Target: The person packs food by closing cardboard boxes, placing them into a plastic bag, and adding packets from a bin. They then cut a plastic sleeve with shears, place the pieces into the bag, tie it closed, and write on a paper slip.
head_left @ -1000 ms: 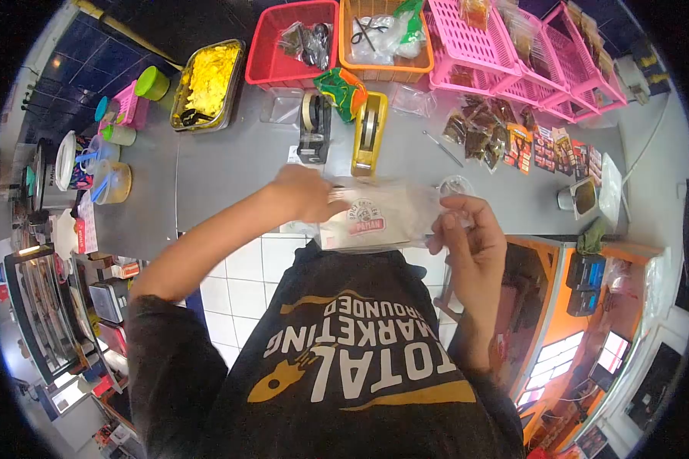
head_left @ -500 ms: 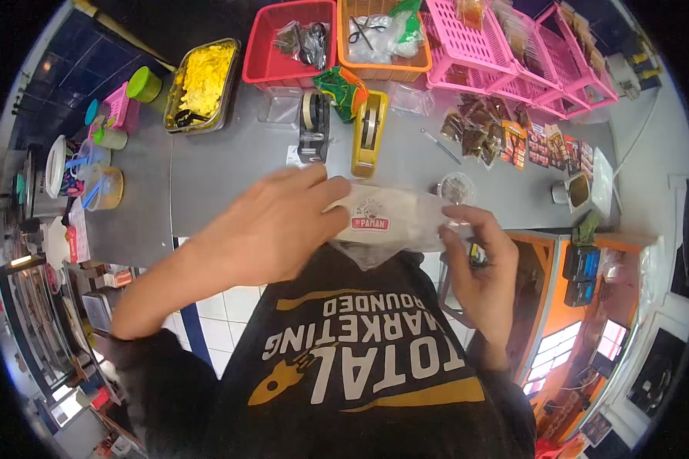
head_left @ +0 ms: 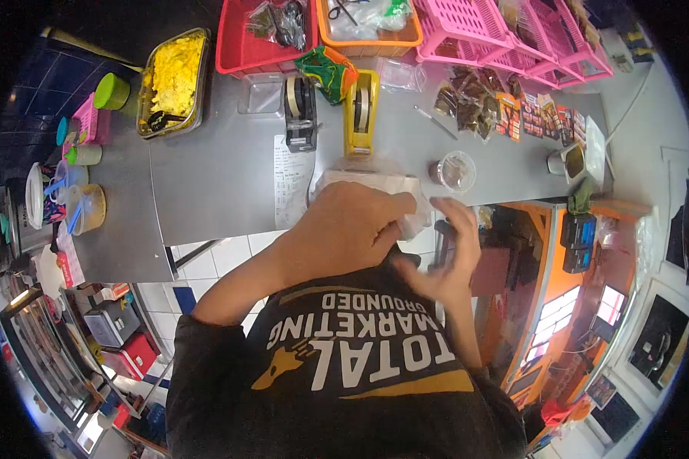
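Note:
My left hand [head_left: 348, 229] lies on top of a clear plastic packet [head_left: 375, 183] with white contents, at the near edge of the grey counter [head_left: 222, 176], gripping it against my dark shirt. Only the packet's top and right edges show past the fingers. My right hand [head_left: 444, 256] is just right of the packet, blurred, with its fingers spread and nothing seen in them; its fingertips are close to the packet's right edge.
Behind the packet stand a black tape dispenser [head_left: 300, 115] and a yellow one [head_left: 358, 115], beside a paper receipt [head_left: 291, 180] and a small round clear tub [head_left: 455, 170]. Farther back are a tray of yellow food [head_left: 168, 80], red [head_left: 241, 50], orange and pink baskets [head_left: 497, 34] and dark snack packets [head_left: 467, 107].
The packet, held up between both hands with its red label showing, has come down toward my body. My left hand now covers it, and my right hand has let go.

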Tool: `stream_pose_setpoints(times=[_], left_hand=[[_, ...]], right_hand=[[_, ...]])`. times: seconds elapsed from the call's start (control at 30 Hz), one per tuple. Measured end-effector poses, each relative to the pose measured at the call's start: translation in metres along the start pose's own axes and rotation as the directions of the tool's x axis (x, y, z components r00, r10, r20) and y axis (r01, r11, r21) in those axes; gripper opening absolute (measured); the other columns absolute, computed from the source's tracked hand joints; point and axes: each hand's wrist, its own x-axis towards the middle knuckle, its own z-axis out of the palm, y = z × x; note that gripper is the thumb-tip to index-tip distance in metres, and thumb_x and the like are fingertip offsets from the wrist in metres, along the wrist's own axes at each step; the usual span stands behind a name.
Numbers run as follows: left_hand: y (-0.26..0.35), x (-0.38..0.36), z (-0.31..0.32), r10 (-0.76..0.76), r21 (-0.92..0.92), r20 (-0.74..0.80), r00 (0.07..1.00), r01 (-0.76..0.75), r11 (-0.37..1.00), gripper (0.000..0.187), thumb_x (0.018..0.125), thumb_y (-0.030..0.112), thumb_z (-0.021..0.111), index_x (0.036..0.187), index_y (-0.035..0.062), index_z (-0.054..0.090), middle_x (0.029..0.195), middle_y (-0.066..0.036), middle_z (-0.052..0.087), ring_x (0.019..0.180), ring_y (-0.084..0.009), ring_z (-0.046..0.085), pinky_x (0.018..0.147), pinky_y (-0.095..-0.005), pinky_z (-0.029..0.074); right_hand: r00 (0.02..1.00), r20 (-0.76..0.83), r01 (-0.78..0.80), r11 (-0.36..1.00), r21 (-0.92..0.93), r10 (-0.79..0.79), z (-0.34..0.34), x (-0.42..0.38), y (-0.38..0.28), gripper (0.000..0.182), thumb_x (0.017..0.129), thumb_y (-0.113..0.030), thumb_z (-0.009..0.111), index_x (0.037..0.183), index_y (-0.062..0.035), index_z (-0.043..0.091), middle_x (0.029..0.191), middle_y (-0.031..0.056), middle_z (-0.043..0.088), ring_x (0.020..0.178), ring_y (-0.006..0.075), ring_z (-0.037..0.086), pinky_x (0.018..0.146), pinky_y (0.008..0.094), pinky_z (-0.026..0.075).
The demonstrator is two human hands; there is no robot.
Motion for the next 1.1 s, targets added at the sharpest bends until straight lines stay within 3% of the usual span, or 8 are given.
stream_pose_setpoints(times=[0.13, 0.2, 0.23, 0.3, 0.4, 0.53, 0.9, 1.1], left_hand=[[0.007, -0.003, -0.001, -0.068, 0.276, 0.020, 0.998, 0.060, 0.959, 0.022, 0.082, 0.015, 0.067, 0.100, 0.0037, 0.069, 0.071, -0.012, 0.066, 0.067, -0.0354, 0.065, 0.063, -0.0431, 0.049], [0.022, -0.016, -0.011, -0.274, 0.615, -0.027, 0.961, 0.232, 0.754, 0.022, 0.082, 0.016, 0.066, 0.098, 0.0029, 0.070, 0.080, -0.011, 0.070, 0.075, -0.0316, 0.067, 0.067, -0.0410, 0.049], [0.024, -0.014, -0.014, -0.158, 0.735, -0.044, 0.986, 0.139, 0.664, 0.021, 0.081, 0.016, 0.065, 0.097, 0.0027, 0.070, 0.085, -0.011, 0.070, 0.082, -0.0296, 0.066, 0.070, -0.0395, 0.049], [0.028, -0.014, -0.016, 0.070, 0.915, -0.017, 0.997, -0.013, 0.402, 0.022, 0.080, 0.017, 0.064, 0.095, 0.0023, 0.070, 0.095, -0.011, 0.069, 0.094, -0.0257, 0.064, 0.077, -0.0366, 0.049], [-0.006, 0.018, 0.013, 0.257, 0.464, 0.485, 0.836, -0.495, 0.735, 0.017, 0.082, 0.012, 0.061, 0.092, 0.0016, 0.068, 0.094, -0.014, 0.064, 0.102, -0.0274, 0.062, 0.087, -0.0372, 0.049], [-0.098, 0.046, 0.117, 0.409, 0.115, 0.435, 0.802, -0.500, 0.859, 0.012, 0.083, 0.007, 0.060, 0.090, -0.0009, 0.066, 0.092, -0.017, 0.068, 0.087, -0.0347, 0.069, 0.078, -0.0488, 0.054], [-0.088, 0.097, 0.190, 0.148, 0.261, 0.753, 0.641, -0.497, 0.828, 0.021, 0.091, 0.020, 0.058, 0.093, 0.0011, 0.068, 0.083, -0.019, 0.068, 0.083, -0.0347, 0.069, 0.077, -0.0472, 0.055], [-0.038, 0.058, 0.055, 0.183, 0.149, 0.753, 0.632, -0.435, 0.888, 0.031, 0.094, 0.029, 0.058, 0.105, 0.0004, 0.066, 0.093, -0.021, 0.068, 0.091, -0.0362, 0.067, 0.083, -0.0488, 0.053]], right_hand=[[0.996, 0.062, 0.078, 0.983, -0.163, -0.069, 0.006, 0.014, -0.013, 0.020, 0.080, -0.001, 0.074, 0.100, -0.0006, 0.067, 0.100, 0.0147, 0.068, 0.085, 0.0252, 0.066, 0.074, 0.0369, 0.052], [0.947, -0.141, -0.293, 0.956, -0.013, 0.288, -0.006, -0.002, -0.004, 0.013, 0.084, 0.001, 0.070, 0.097, -0.0002, 0.066, 0.099, 0.0147, 0.068, 0.084, 0.0237, 0.065, 0.074, 0.0347, 0.051], [0.864, -0.210, -0.448, 0.889, 0.093, 0.458, -0.010, -0.008, -0.001, 0.009, 0.086, 0.001, 0.068, 0.095, 0.0000, 0.066, 0.099, 0.0147, 0.067, 0.083, 0.0230, 0.064, 0.074, 0.0336, 0.050], [0.907, -0.288, -0.331, 0.943, -0.036, 0.308, -0.016, -0.013, 0.000, 0.008, 0.089, 0.001, 0.063, 0.097, 0.0008, 0.066, 0.097, 0.0148, 0.067, 0.083, 0.0226, 0.063, 0.074, 0.0317, 0.049], [0.901, -0.319, -0.309, 0.951, 0.003, 0.294, -0.014, -0.020, -0.006, 0.011, 0.092, 0.002, 0.058, 0.100, 0.0024, 0.066, 0.094, 0.0148, 0.066, 0.084, 0.0230, 0.063, 0.076, 0.0310, 0.049], [0.944, -0.266, -0.206, 0.978, -0.013, 0.195, -0.017, -0.023, -0.011, 0.020, 0.090, 0.005, 0.056, 0.107, 0.0026, 0.066, 0.097, 0.0170, 0.066, 0.087, 0.0286, 0.065, 0.079, 0.0338, 0.051], [0.950, -0.279, -0.151, 0.988, -0.018, 0.140, -0.020, -0.032, -0.011, 0.019, 0.089, 0.006, 0.060, 0.106, 0.0064, 0.067, 0.097, 0.0174, 0.065, 0.082, 0.0268, 0.065, 0.074, 0.0308, 0.051], [0.917, -0.323, -0.218, 0.972, 0.092, 0.236, -0.024, -0.035, 0.000, 0.018, 0.091, 0.005, 0.060, 0.107, 0.0053, 0.068, 0.094, 0.0153, 0.064, 0.081, 0.0221, 0.063, 0.073, 0.0294, 0.050]])
